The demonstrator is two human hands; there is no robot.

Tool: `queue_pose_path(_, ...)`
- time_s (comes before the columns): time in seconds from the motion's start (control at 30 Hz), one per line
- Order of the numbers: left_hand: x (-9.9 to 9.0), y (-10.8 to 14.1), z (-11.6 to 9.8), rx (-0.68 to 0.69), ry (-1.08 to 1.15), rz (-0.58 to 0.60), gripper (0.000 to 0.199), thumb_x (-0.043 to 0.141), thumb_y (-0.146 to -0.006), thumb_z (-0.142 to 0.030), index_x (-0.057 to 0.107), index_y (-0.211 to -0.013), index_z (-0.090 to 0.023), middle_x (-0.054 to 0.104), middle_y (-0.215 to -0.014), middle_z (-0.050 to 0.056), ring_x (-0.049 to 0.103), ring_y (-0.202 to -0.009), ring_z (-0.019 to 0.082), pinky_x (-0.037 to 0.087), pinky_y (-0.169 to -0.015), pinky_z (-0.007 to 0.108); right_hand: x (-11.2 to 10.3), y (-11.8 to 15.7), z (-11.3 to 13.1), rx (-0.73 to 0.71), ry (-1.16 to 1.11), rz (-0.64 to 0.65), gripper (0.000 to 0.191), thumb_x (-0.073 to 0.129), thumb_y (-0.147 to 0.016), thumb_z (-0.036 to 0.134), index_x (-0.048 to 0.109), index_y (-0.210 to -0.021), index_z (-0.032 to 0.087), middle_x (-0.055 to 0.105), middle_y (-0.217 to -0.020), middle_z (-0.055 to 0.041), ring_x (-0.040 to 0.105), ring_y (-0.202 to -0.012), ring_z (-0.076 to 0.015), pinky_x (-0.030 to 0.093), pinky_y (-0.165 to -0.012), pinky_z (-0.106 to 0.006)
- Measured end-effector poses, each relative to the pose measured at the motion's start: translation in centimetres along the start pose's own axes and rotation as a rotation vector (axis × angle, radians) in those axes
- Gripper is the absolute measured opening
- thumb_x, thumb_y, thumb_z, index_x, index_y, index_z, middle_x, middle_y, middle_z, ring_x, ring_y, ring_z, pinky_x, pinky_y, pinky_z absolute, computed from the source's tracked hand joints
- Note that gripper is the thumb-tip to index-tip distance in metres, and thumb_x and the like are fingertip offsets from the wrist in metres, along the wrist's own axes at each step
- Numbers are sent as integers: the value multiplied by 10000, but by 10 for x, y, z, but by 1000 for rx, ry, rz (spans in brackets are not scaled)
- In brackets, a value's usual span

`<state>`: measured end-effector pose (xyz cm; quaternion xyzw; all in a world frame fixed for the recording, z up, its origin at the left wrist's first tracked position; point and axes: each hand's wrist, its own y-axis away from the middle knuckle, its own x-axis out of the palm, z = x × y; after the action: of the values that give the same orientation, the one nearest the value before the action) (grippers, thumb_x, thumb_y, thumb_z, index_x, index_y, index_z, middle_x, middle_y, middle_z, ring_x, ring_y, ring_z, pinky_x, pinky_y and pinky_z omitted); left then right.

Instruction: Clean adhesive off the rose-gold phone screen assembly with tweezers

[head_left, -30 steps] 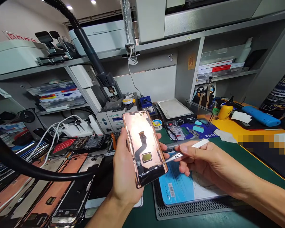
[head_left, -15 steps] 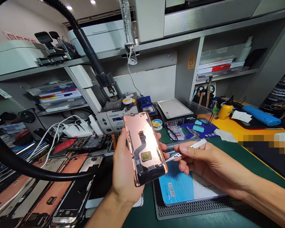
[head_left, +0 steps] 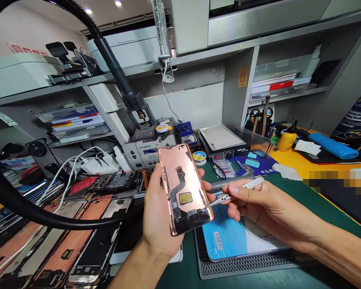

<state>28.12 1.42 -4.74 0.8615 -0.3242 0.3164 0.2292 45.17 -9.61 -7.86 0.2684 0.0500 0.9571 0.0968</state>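
My left hand (head_left: 156,216) is wrapped round a phone screen assembly (head_left: 189,180), its copper-coloured back tilted up toward me. A dark flex cable (head_left: 177,188) runs down that back, above a small gold-coloured rectangle (head_left: 185,198) and a black strip along the lower end. Between the thumb and fingers of my right hand (head_left: 249,196) is a pair of tweezers (head_left: 225,198). Their tips point at the lower right of the back, by the top of the black strip; whether they touch or grip anything there, I cannot tell.
Below the hands, a blue-and-white packet (head_left: 228,237) lies on a grey perforated mat (head_left: 216,271). Several phone screens (head_left: 87,241) lie in a row at left, crossed by a black hose (head_left: 63,222). Behind stand a soldering station (head_left: 147,152) and a flat heating plate (head_left: 222,137).
The view has shifted very slightly. Both hands, the phone screen assembly and the tweezers keep nearly the same positions.
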Motion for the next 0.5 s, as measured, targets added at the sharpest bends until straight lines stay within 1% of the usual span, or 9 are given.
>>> queue_pose_path(0.17,0,-1,0,-18,6,6,629,399,-966,-610,709,-1172,-102,763,-923,174,731,-724,309,586,-645,429,0,1,0,0,7,11,289,862,-823,337,786,-933,80,724,-767,-136,639,-648,-139,534,-651,-203)
queue_pose_path(0.3,0,0,-1,-42,-31,0,686,361,-967,-625,705,-1130,-54,748,-855,194,724,-705,317,572,-626,410,2,1,1,5,2,3,296,874,-808,334,782,-925,78,717,-741,-128,634,-644,-142,525,-640,-207)
queue_pose_path(0.4,0,1,-2,-48,-46,-4,684,349,-969,-627,700,-1132,-62,744,-826,184,721,-681,309,561,-606,390,2,1,1,4,4,6,294,867,-816,343,779,-917,81,713,-731,-117,631,-646,-141,520,-641,-210)
queue_pose_path(0.5,3,1,-2,-38,-22,13,645,342,-982,-600,709,-1088,-81,742,-801,159,718,-666,277,566,-650,379,1,0,0,-2,24,26,295,842,-846,351,776,-933,76,715,-724,-123,635,-658,-148,515,-659,-224)
